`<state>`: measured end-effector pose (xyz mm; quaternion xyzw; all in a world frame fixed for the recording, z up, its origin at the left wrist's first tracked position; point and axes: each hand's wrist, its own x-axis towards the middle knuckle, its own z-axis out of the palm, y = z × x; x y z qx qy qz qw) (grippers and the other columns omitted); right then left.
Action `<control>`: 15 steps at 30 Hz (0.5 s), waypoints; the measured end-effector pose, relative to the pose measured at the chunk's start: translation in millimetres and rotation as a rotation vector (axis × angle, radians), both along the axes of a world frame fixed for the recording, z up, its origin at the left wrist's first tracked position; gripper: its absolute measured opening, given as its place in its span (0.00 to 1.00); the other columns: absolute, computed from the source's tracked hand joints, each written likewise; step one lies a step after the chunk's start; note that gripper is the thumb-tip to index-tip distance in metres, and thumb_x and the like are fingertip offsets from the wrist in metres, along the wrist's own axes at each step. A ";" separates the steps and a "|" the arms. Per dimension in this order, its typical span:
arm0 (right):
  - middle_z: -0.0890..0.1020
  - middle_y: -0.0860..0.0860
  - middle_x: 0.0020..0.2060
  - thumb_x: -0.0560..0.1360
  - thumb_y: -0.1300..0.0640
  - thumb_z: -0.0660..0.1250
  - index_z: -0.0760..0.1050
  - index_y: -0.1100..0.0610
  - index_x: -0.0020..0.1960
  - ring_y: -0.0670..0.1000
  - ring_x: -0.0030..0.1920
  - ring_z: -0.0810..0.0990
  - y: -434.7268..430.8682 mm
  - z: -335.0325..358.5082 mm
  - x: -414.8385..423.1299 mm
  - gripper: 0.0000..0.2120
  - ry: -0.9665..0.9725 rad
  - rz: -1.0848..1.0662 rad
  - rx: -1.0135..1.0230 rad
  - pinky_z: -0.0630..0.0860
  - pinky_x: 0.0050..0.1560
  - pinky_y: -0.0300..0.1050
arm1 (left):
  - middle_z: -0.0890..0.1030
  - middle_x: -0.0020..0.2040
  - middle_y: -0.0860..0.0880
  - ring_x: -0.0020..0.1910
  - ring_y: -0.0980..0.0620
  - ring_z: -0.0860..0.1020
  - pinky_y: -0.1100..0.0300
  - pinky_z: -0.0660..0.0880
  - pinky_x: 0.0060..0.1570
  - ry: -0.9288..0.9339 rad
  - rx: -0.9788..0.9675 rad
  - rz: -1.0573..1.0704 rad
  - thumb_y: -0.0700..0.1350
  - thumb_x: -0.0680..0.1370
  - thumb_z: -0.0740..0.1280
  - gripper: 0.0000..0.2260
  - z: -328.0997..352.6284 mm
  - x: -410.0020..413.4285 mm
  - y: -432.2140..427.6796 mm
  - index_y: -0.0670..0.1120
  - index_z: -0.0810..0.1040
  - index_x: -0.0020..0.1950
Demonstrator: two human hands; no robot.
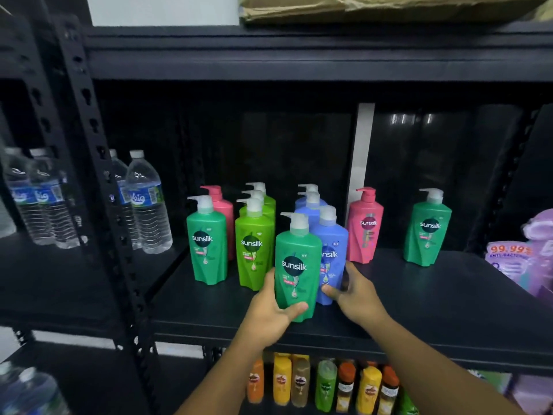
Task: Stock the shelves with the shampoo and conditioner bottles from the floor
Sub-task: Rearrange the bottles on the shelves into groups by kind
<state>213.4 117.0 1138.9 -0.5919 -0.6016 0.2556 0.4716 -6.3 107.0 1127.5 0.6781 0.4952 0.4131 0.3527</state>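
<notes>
The one head-worn camera faces the black shelf (419, 295) head-on, close, looking slightly down past both forearms.

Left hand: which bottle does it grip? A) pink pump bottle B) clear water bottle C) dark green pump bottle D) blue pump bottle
C: the left hand curls round the dark green pump bottle; the right hand holds the blue pump bottle.

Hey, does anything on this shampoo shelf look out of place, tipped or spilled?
Nothing is tipped or spilled. Only the sorting looks off: one pink bottle stands behind the left green bottle, away from the other pink bottle right of the blue row.
</notes>
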 end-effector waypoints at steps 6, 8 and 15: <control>0.83 0.42 0.44 0.70 0.56 0.80 0.76 0.49 0.59 0.40 0.42 0.81 16.5 7.6 -18.8 0.21 -0.098 -0.071 -0.004 0.73 0.41 0.33 | 0.82 0.61 0.63 0.58 0.68 0.79 0.73 0.74 0.56 -0.059 -0.024 -0.011 0.43 0.76 0.76 0.32 -8.3 -1.7 7.5 0.59 0.65 0.75; 0.83 0.45 0.47 0.71 0.58 0.79 0.77 0.51 0.60 0.47 0.47 0.82 21.8 8.1 -23.2 0.21 -0.100 -0.086 -0.011 0.75 0.46 0.41 | 0.82 0.61 0.63 0.60 0.67 0.79 0.65 0.75 0.63 -0.058 -0.025 -0.017 0.43 0.76 0.76 0.34 -9.6 -2.2 7.9 0.59 0.64 0.77; 0.83 0.46 0.48 0.74 0.61 0.75 0.76 0.53 0.63 0.47 0.46 0.81 27.6 6.7 -29.2 0.19 -0.090 -0.105 -0.011 0.75 0.48 0.42 | 0.78 0.62 0.67 0.57 0.77 0.75 0.80 0.68 0.54 -0.056 -0.056 -0.041 0.39 0.79 0.72 0.35 -11.7 -2.5 8.1 0.57 0.60 0.80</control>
